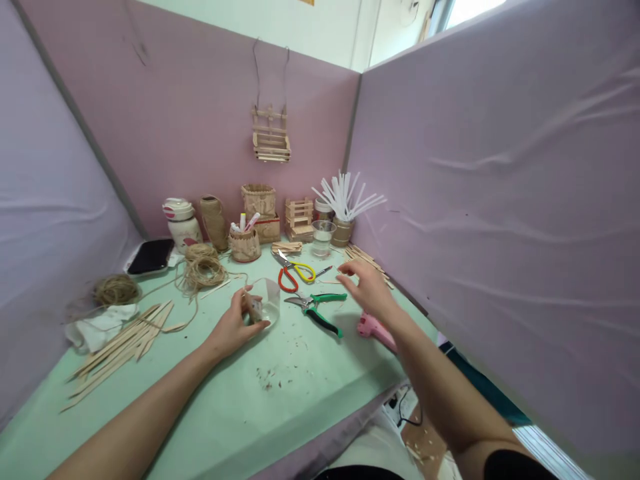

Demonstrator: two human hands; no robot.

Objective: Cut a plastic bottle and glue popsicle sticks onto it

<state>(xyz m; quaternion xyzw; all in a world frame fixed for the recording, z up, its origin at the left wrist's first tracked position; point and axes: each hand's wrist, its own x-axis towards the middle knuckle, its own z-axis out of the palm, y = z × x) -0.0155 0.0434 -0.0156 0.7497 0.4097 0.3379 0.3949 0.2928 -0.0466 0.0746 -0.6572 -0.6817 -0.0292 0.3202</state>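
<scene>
My left hand [239, 321] is wrapped round the side of a clear, see-through cup [271, 301] that is tipped over near the table's middle. Part of the cup is hidden by the fingers. To the right, my right hand [369, 288] is held above the table with its fingers curved and apart, and nothing shows between them. Between the hands lie green-handled pruning shears [316, 310], with red-and-yellow-handled scissors [295, 272] just behind. A dark pen-like tool [323, 273] rests left of my right fingertips. Below my right wrist is a pink tool [375, 329], partly covered by the forearm.
Wooden sticks [120, 343] and twine coils [203, 268] lie left, near a phone [151, 257]. Along the back stand a white bottle [183, 225], a pen holder [245, 245], a cup of clear liquid [323, 239] and a pot of white strips [343, 232]. Fabric partitions surround the table.
</scene>
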